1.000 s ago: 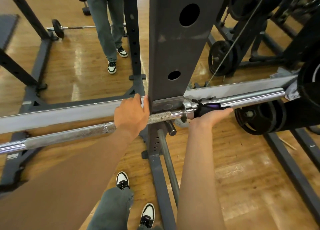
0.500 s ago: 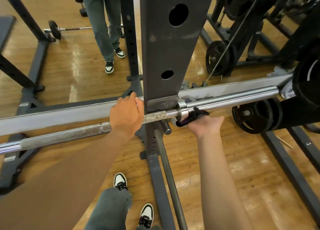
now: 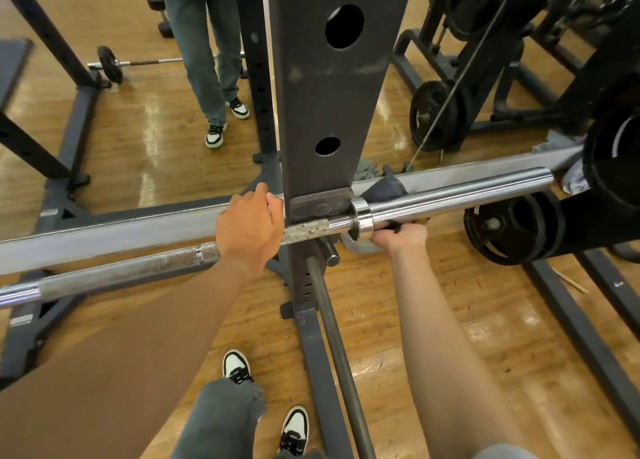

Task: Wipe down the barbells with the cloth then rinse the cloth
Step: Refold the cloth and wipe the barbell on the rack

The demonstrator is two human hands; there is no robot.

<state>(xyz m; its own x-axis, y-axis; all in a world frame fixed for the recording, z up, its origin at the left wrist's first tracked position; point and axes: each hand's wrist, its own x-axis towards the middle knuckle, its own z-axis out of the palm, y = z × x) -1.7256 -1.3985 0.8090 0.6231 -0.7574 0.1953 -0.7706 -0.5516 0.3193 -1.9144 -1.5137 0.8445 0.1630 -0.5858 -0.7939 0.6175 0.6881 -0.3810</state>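
A steel barbell lies across the rack hook, running from lower left to upper right. Its shaft left of the upright is rough and rusty; the sleeve on the right is shiny. My left hand grips the shaft just left of the rack upright. Under the sleeve, right beside the collar, my right hand holds a dark cloth. The cloth wraps round the sleeve, showing grey behind the bar and dark under my fingers.
A mirror behind the rack reflects my legs. Black weight plates hang on a peg at right, with more plates on a stand behind. A small barbell lies on the wooden floor at far left. Rack base beams cross the floor.
My right hand has slid the cloth left along the sleeve, from a hand's width off the collar to right against it. My left hand keeps its grip on the shaft.
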